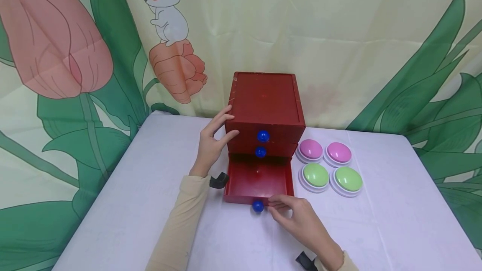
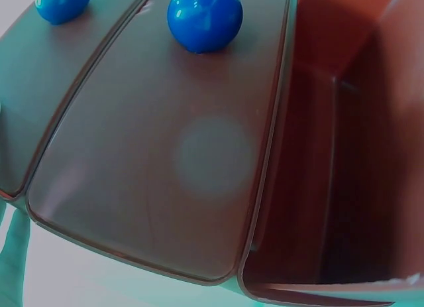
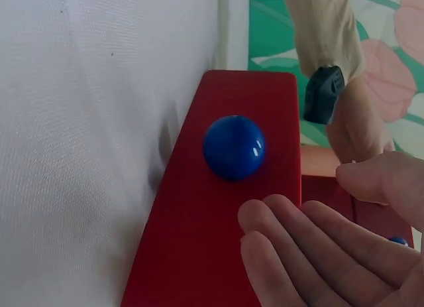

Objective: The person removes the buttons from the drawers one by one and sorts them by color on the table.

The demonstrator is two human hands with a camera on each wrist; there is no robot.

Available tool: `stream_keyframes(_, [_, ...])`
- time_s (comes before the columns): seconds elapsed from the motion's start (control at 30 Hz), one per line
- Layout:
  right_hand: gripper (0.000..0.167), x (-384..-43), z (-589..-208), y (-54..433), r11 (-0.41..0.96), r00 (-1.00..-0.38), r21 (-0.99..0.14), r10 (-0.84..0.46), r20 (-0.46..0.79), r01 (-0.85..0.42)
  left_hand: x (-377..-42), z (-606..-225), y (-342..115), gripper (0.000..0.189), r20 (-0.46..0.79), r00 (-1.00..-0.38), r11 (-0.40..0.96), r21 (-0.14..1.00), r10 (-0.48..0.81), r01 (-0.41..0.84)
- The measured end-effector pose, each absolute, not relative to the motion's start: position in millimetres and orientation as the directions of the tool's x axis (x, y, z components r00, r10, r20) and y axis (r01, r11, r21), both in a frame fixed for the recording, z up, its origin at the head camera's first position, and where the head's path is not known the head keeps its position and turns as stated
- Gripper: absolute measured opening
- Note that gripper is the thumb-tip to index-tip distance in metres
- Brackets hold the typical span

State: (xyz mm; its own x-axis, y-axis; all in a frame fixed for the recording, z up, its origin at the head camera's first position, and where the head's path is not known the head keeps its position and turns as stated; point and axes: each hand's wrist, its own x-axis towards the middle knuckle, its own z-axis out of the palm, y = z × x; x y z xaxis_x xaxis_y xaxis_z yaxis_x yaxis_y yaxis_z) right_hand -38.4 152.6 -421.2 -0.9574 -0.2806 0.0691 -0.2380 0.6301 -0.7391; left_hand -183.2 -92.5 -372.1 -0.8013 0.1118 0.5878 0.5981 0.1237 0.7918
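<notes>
A dark red drawer cabinet [image 1: 265,99] stands on the white-covered table, and its bottom drawer [image 1: 260,179] is pulled out with a bare inside. At the cabinet's upper left side rests my left hand [image 1: 211,145], its fingers spread along the edge and the thumb near the front. My right hand [image 1: 299,218] is at the drawer's front panel [image 3: 218,234], just right of its blue knob [image 3: 234,148]. Its fingers are extended and the thumb stands apart from them, with the knob outside them. Two more blue knobs [image 1: 263,136] mark the upper drawers, which are pushed in.
Right of the cabinet lie two pink-topped round buttons [image 1: 311,149] and two green-topped ones [image 1: 316,175] on white bases. Behind the table hangs a curtain [image 1: 320,53] printed with tulips, leaves and a rabbit. Each wrist wears a black device [image 1: 219,180].
</notes>
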Motion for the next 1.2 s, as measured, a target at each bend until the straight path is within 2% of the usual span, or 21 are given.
stream_keyframes(0.17, [0.017,-38,-426,151,0.645,-0.957,-0.726,-0.284,0.063,-0.240,-188,-378,-93,0.039,0.589,-0.801,0.123,0.792,0.109,0.599])
stream_keyframes(0.37, [0.022,-41,-431,147,0.671,-0.961,-0.724,-0.273,-0.041,-0.160,-198,-391,-94,0.040,0.611,-0.784,0.117,0.775,0.106,0.621])
stream_keyframes(0.57, [0.024,-45,-440,146,0.602,-0.952,-0.787,-0.298,-0.064,-0.136,-182,-370,-91,0.036,0.591,-0.799,0.123,0.790,0.106,0.601])
stream_keyframes(0.83, [0.031,-49,-449,145,0.527,-0.937,-0.843,-0.337,-0.094,-0.106,-183,-370,-91,0.036,0.597,-0.795,0.121,0.786,0.109,0.606])
stream_keyframes(1.2, [0.033,-52,-457,141,0.458,-0.931,-0.888,-0.340,-0.131,-0.042,-182,-372,-90,0.037,0.583,-0.806,0.119,0.797,0.102,0.592])
